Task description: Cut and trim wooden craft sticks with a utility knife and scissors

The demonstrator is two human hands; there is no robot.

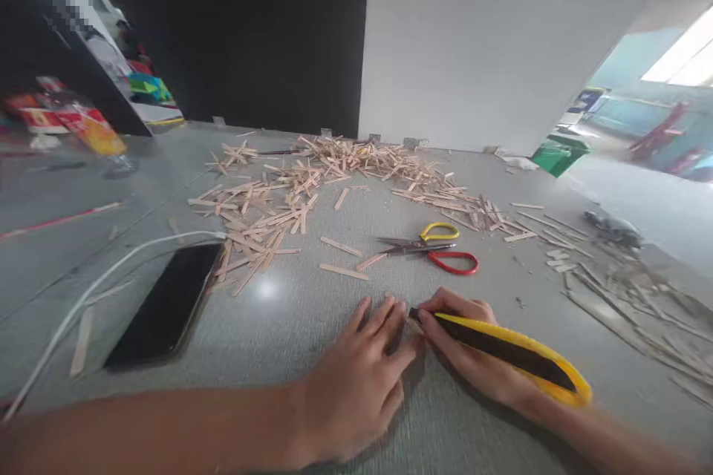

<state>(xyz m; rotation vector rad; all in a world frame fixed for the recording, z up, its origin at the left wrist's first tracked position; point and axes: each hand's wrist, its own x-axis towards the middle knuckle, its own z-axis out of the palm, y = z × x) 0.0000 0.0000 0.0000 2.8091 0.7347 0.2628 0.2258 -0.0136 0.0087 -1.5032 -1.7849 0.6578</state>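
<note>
My right hand [468, 345] is closed around a yellow and black utility knife [518, 349]. The knife's front end points left and touches down near a small wooden stick [415, 325], mostly hidden between the two hands. My left hand [365, 371] holds that stick down on the table, its fingers bent and their tips close to the blade. Just beyond the hands lie scissors [417, 246] with one yellow and one red handle, slightly open. Several loose wooden sticks [344, 272] rest left of the scissors.
A large heap of wooden sticks [356, 157] spreads along the wall's foot. At left lie a black phone [167, 304] and its white cable [122, 260]. Thin strips and scraps [607, 304] cover the right side. Blurred bottles [89, 126] and a green box [560, 154] stand farther off.
</note>
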